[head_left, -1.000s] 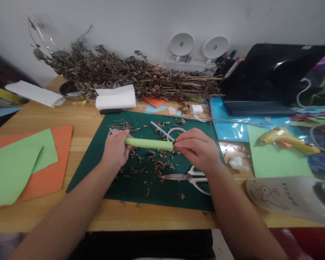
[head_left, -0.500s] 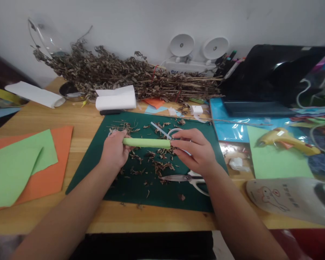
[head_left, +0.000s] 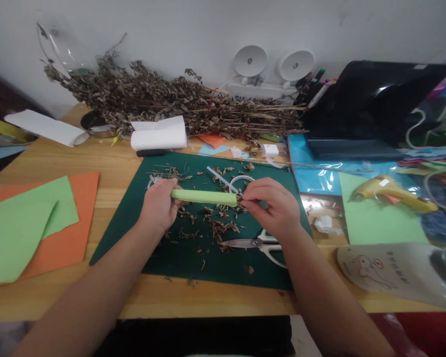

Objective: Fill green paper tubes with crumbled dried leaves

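My left hand (head_left: 159, 204) is closed around the left end of a light green paper roll (head_left: 204, 197), held level above a dark green cutting mat (head_left: 130, 228). At the roll's right end, my right hand (head_left: 272, 206) pinches dried brown leaves (head_left: 240, 199) that stick out of the opening. Below lie loose leaf bits (head_left: 223, 228). White-handled scissors (head_left: 258, 243) rest on the mat under the right hand, blades pointing left. Behind the roll are a glue stick (head_left: 218, 177) and a white ring (head_left: 241, 179), partly hidden by the right hand.
Dried plant stalks (head_left: 163, 99) line the wall. White paper rolls (head_left: 158, 139) stand before them. Orange paper (head_left: 91, 198) and green paper (head_left: 18, 233) lie left. To the right are a yellow glue gun (head_left: 390, 191), a bottle (head_left: 386, 272) and a black tablet (head_left: 379, 99).
My right hand has shifted slightly right, its fingers drawing together into a pinch, and the leaves at the roll's end now show. My left hand keeps its hold.
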A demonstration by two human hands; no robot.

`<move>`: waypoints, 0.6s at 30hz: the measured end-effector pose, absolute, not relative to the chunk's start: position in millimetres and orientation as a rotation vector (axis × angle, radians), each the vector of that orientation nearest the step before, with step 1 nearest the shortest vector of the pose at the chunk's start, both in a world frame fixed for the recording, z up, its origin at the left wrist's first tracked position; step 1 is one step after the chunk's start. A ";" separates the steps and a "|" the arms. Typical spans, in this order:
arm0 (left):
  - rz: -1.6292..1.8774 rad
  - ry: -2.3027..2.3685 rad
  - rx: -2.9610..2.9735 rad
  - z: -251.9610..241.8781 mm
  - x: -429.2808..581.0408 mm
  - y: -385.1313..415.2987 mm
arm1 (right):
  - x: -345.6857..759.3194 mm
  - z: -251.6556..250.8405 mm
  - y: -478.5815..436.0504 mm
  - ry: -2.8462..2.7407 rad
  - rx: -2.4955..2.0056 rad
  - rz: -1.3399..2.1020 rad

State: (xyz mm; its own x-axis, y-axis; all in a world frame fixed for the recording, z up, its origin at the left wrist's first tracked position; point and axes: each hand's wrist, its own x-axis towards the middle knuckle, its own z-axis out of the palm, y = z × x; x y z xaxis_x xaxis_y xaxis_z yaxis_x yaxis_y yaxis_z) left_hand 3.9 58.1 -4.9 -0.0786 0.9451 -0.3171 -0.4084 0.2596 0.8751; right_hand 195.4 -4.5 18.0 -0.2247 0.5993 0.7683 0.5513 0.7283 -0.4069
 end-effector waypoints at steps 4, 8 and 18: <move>1.235 1.134 0.618 -7.7 4.3 57.8 | 192.9 20.5 -8.2 -1.848 -0.922 0.124; 1.201 1.124 0.585 -8.6 5.1 57.3 | 191.0 21.9 -12.1 -1.833 -0.970 0.187; 1.214 1.133 0.538 -6.2 5.9 58.1 | 191.2 22.9 -12.0 -1.950 -0.841 0.057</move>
State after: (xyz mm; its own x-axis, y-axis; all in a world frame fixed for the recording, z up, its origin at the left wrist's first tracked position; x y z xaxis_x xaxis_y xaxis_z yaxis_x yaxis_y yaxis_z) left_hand 5.9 58.1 -6.2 -0.0627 0.9195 -0.3880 -0.4501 0.3209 0.8333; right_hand 191.2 -12.0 22.9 -0.2863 0.5771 0.7648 0.5311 0.7600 -0.3747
